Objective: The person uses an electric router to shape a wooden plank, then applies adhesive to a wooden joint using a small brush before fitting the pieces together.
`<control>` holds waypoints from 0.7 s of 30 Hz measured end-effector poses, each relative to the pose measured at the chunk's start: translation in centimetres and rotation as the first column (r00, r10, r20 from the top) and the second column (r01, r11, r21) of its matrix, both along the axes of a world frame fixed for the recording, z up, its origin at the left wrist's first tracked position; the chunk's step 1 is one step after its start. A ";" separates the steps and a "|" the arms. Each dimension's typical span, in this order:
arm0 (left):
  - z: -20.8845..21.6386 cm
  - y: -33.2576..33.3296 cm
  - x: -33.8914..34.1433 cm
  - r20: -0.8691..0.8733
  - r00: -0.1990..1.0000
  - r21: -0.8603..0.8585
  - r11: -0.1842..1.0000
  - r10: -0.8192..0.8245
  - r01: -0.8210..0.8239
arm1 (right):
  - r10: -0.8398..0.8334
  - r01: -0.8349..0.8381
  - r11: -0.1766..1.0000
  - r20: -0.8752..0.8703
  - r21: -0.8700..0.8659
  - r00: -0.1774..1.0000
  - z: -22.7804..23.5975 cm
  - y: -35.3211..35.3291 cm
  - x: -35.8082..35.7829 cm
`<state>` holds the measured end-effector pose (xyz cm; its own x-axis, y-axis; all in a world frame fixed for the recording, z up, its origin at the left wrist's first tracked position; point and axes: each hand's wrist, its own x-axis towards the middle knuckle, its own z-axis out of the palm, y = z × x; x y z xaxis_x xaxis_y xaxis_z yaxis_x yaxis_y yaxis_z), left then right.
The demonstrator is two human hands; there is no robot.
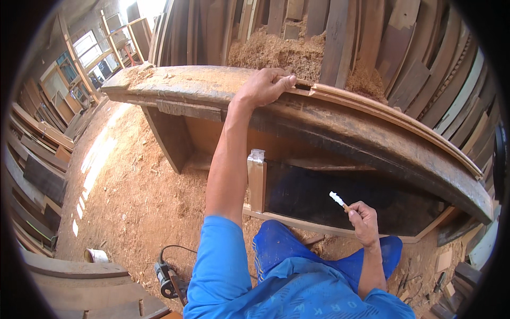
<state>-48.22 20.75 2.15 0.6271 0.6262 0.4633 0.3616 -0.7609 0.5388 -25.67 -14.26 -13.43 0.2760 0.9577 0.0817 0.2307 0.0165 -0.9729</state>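
My left hand [265, 87] is closed over the end of a long wooden rail [393, 119] that lies along the top of a thick, worn workbench beam [175, 85]. Just right of my thumb, a dark slot shows in the rail. My right hand [364, 220] pinches a small wooden stick [340, 201] with white paste coating its tip, held over a dark panel. Below the bench, a short wooden post [257, 183] rises from a light wooden frame [313, 227]. White paste also covers the post's top end.
Wood shavings cover the floor [127, 175]. A corded power tool [169, 279] lies at lower left, near a small white container [96, 255]. Boards [419, 64] lean along the far side and right. Thick curved planks [79, 282] lie at lower left.
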 end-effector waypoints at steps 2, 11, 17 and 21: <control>-0.4 0.0 0.0 0.014 1.000 -0.013 1.000 0.000 0.000 | 0.005 -0.005 1.000 0.003 0.014 1.000 -0.2 0.4 -0.2; -0.7 -0.2 -0.4 0.091 0.993 0.018 0.997 -0.072 0.071 | -0.013 0.014 0.996 -0.018 0.086 1.000 0.5 0.3 -1.0; -1.4 0.5 1.1 0.388 0.921 -0.407 0.893 -0.022 0.193 | -0.100 0.080 0.984 0.120 0.159 0.988 0.8 -2.2 1.1; -1.6 3.6 -1.2 0.329 0.943 0.018 0.998 0.047 -0.055 | -0.180 0.142 0.970 0.191 0.198 0.965 1.6 -3.6 2.0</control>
